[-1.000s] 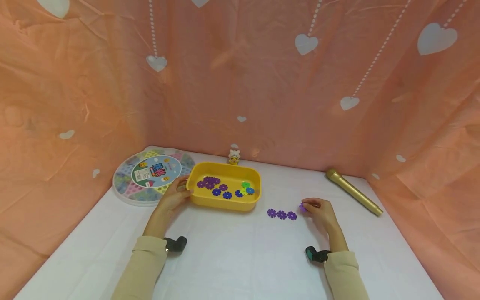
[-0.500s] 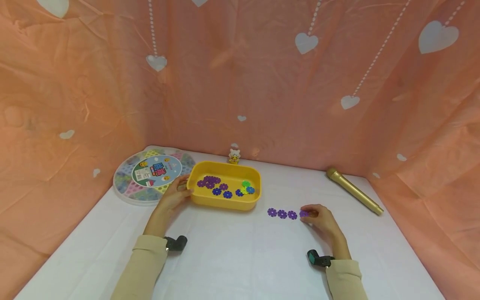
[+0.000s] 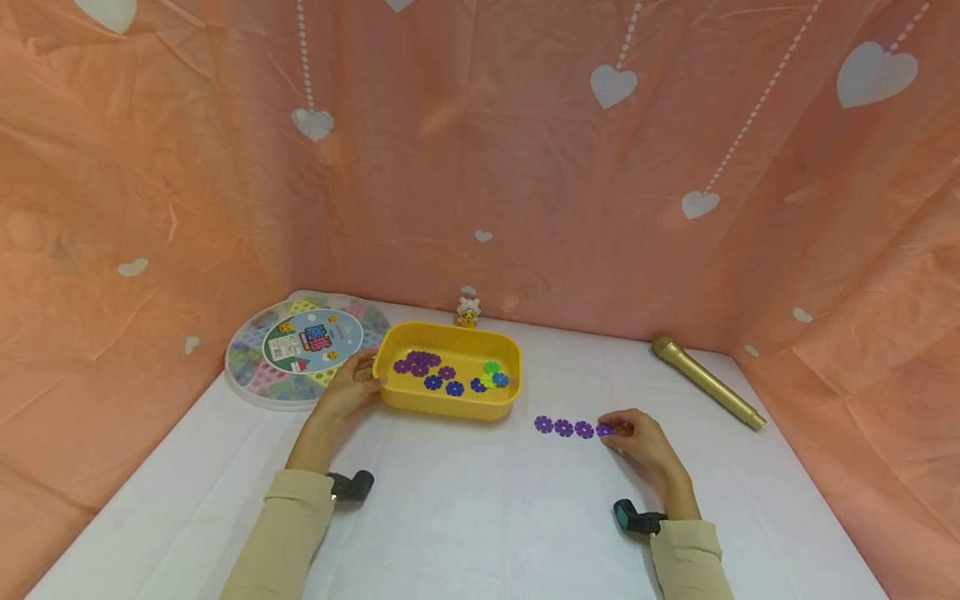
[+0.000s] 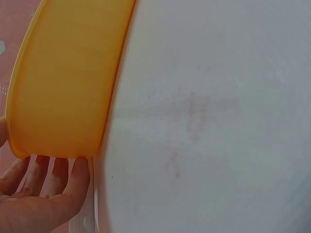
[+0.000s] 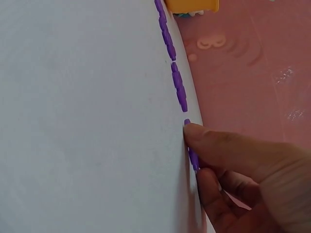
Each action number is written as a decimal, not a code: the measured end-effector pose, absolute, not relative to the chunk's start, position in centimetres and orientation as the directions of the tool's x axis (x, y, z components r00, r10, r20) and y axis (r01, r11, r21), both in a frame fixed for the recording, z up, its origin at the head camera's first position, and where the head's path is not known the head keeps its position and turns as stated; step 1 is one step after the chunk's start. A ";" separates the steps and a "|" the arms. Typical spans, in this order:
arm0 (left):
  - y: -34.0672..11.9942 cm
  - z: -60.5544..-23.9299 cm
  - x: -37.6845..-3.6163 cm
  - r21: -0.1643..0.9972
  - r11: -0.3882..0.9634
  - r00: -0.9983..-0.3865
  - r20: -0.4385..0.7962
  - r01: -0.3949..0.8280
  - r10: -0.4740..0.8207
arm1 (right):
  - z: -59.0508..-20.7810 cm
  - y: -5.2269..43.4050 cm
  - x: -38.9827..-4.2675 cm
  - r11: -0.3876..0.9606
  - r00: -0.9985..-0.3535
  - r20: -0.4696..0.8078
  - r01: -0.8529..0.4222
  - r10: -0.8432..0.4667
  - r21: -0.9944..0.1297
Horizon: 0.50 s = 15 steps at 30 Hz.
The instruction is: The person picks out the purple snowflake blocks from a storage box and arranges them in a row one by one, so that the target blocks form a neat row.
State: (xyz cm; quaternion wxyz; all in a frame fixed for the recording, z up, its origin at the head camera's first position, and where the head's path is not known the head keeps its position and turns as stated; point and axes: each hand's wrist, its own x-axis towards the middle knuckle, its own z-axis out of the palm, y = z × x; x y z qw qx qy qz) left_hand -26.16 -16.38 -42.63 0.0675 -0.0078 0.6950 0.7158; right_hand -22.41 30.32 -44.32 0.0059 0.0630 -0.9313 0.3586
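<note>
A yellow plastic basket (image 3: 450, 408) stands left of centre in the head view, with purple, blue, green and yellow snowflake discs (image 3: 454, 389) inside. My left hand (image 3: 349, 395) holds its left end; in the left wrist view several fingertips (image 4: 80, 165) touch the end wall. To the right of the basket, purple snowflake discs (image 3: 563, 427) lie in a row on the white cloth. My right hand (image 3: 643, 442) pinches another purple snowflake disc (image 3: 604, 430) at the row's right end. In the right wrist view a narrow gap separates this held disc (image 5: 193, 159) from its neighbour.
A round clear-covered game box (image 3: 311, 342) lies behind my left hand. Beyond the basket stands a small white-and-yellow figurine (image 3: 468, 313). At the far right lies a gold microphone (image 3: 708, 383). Peach curtains with hearts (image 3: 480, 167) surround the white-covered table (image 3: 465, 517).
My right hand has come down and slightly left, bringing its purple disc from above right of the row to the row's end. The left hand and basket have stayed put.
</note>
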 end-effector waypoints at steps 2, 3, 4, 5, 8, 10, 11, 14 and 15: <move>-16.4 -42.6 -26.2 0.994 -0.023 -0.991 -0.103 -0.106 0.089 | -44.2 30.3 -22.5 0.734 -0.992 0.051 -0.117 -0.111 -0.669; -16.4 -42.6 -26.2 0.994 -0.024 -0.991 -0.103 -0.105 0.090 | -44.2 30.3 -22.6 0.735 -0.992 0.054 -0.120 -0.113 -0.667; -16.4 -42.7 -26.2 0.994 -0.025 -0.991 -0.102 -0.105 0.090 | -44.0 30.2 -22.6 0.737 -0.991 0.060 -0.127 -0.117 -0.664; -16.4 -42.7 -26.2 0.994 -0.029 -0.991 -0.105 -0.108 0.087 | -43.9 30.1 -22.8 0.738 -0.990 0.070 -0.137 -0.121 -0.661; -16.4 -42.7 -26.3 0.993 -0.039 -0.991 -0.112 -0.115 0.078 | -43.0 29.5 -23.3 0.733 -0.986 0.114 -0.168 -0.124 -0.659; -16.4 -42.7 -26.3 0.992 -0.045 -0.990 -0.116 -0.120 0.074 | -42.1 28.6 -23.8 0.714 -0.979 0.157 -0.200 -0.126 -0.671; -16.4 -42.7 -26.3 0.992 -0.045 -0.990 -0.116 -0.119 0.075 | -41.5 27.9 -24.1 0.697 -0.975 0.183 -0.219 -0.128 -0.682; -16.4 -42.7 -26.2 0.992 -0.042 -0.990 -0.114 -0.118 0.078 | -39.6 25.4 -25.0 0.621 -0.955 0.263 -0.288 -0.134 -0.729; -16.4 -42.7 -26.2 0.992 -0.043 -0.990 -0.113 -0.117 0.080 | -39.1 24.5 -25.4 0.601 -0.947 0.290 -0.314 -0.140 -0.735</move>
